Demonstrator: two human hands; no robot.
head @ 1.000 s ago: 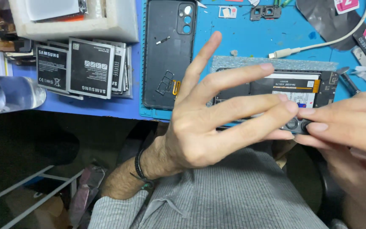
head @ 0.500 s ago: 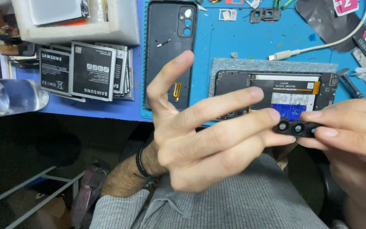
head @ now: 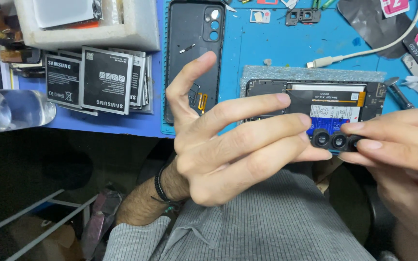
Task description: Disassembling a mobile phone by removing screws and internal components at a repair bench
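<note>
camera bezel [head: 335, 140], pinched between both hands.
left hand [head: 228, 145] and right hand [head: 397, 145] grip its ends above the opened phone [head: 310, 104]; inspection step, seemingly; seating it next needs careful alignment.

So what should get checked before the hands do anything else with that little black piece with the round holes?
1. Small black plastic camera-lens frame with three round openings pinched at both ends: ok, left hand fingers on its left end, right hand fingers on its right.
2. Frame clear of the opened black phone with the blue-and-white battery: cannot tell, they overlap in view.
3. Lens openings unblocked: ok, all three show.
4. Black plastic phone back cover out of the way: ok, lying flat on the blue work mat.
5. White cable off the phone: ok, plug lies above it.
</note>
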